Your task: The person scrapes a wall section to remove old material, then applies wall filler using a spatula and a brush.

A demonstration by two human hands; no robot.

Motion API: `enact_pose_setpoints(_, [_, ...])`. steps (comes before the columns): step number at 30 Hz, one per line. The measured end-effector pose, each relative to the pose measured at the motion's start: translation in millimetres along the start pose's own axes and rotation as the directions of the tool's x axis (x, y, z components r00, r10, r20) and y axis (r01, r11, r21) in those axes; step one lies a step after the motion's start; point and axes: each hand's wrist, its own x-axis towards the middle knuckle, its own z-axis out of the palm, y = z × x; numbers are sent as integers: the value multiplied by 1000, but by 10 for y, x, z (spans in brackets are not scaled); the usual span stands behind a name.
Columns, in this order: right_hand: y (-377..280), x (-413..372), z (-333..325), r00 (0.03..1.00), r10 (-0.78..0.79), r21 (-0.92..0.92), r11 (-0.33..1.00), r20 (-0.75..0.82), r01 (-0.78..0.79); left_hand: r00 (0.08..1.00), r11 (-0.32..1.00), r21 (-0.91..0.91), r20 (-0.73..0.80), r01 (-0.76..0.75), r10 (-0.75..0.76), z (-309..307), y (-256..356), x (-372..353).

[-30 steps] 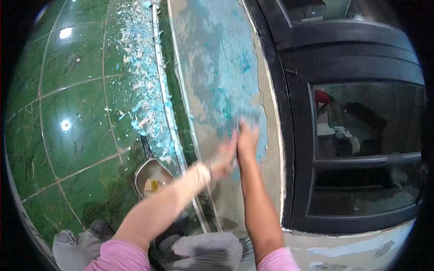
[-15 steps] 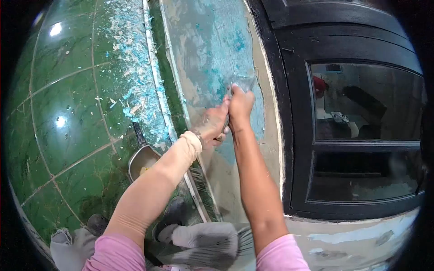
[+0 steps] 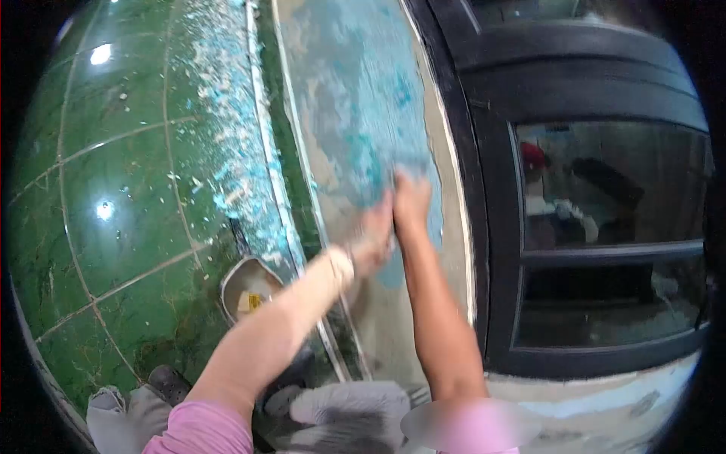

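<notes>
Both my hands are closed around one tool at the wall, its handle mostly hidden by my fingers. A blurred grey blade, like a wide scraper (image 3: 412, 160), shows just past my right hand (image 3: 412, 200). My left hand (image 3: 372, 240) grips lower down, behind the right, and is smeared by motion. The blade lies against the wall panel (image 3: 333, 98), where light blue paint is partly gone and grey and beige patches show. Blue and white paint flakes (image 3: 227, 121) lie thick on the floor along the panel's foot.
A dark door or window frame with glass panes (image 3: 612, 189) stands close on the right. A pale container (image 3: 249, 284) with something yellow inside sits on the green tiled floor (image 3: 121, 250) left of my forearm. A white-edged ledge (image 3: 268, 144) runs along the wall's base.
In the picture, my hands and the scraper sit slightly lower and further right. The view has shifted a little, and more of the container with the yellow thing shows.
</notes>
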Motion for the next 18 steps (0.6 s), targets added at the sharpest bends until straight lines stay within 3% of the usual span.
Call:
enact_pose_setpoints(1, [-12, 124, 73, 997, -77, -91, 993, 9, 77, 1000, 1000, -12, 4, 4, -4, -89, 145, 95])
enact_pose_setpoints(4, [-55, -191, -2, 996, 77, 123, 990, -36, -72, 998, 997, -58, 42, 42, -39, -2, -136, -24])
enact_pose_setpoints(6, [-13, -410, -241, 987, 161, 117, 980, 22, -163, 1000, 995, -100, -6, 15, -16, 85, -180, -56])
enact_pose_setpoints(9, [-38, 70, -117, 987, -142, -229, 961, 73, 155, 995, 985, -169, -101, -29, 12, 163, 21, 37])
enact_pose_setpoints(12, [-301, 60, 22, 995, -96, -208, 973, 19, 98, 999, 995, -92, -31, 30, -33, 50, 84, 146])
enact_pose_setpoints(15, [33, -262, -189, 1000, -3, 46, 999, 11, 2, 995, 993, -72, -4, 98, -98, 178, -265, -71])
enact_pose_setpoints(18, [-122, -139, -163, 991, 104, -30, 994, 88, -101, 996, 988, -129, 32, 88, -85, 139, -119, -65])
